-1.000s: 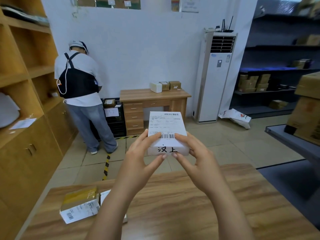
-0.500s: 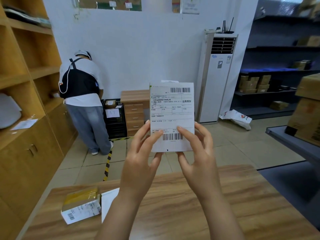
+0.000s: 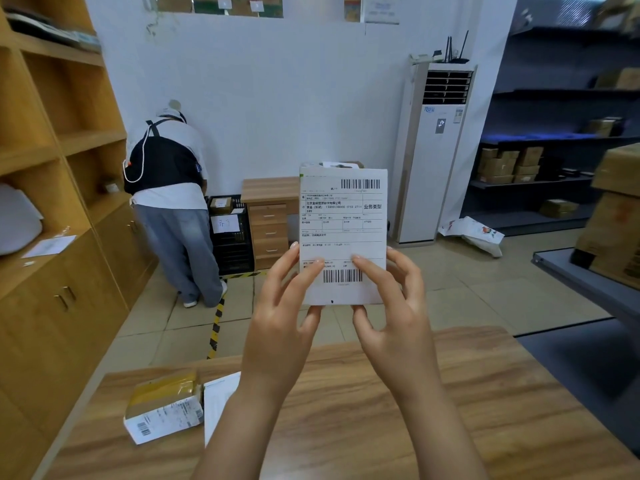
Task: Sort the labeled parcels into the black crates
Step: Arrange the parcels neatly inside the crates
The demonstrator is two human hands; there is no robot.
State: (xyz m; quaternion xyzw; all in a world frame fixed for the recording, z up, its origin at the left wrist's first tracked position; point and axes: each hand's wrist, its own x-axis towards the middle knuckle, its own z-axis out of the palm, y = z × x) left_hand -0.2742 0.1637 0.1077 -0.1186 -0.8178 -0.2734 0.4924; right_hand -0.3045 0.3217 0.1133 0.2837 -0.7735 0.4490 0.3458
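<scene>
Our left hand (image 3: 280,317) and right hand (image 3: 394,306) together pinch one labeled parcel (image 3: 343,233) upright above the surface (image 3: 381,431). Two more lie there: a taped box (image 3: 162,407) and a white parcel (image 3: 220,400) half hidden by our forearm (image 3: 242,427). One black crate (image 3: 232,244), perhaps stacked, stands beyond.

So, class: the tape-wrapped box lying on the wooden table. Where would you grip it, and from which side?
The tape-wrapped box lies flat on the table, top clear, with a white flat parcel close by its right end. Probably come from above and grip across its width: thumb on the near labelled face, fingers on the far face.
</scene>
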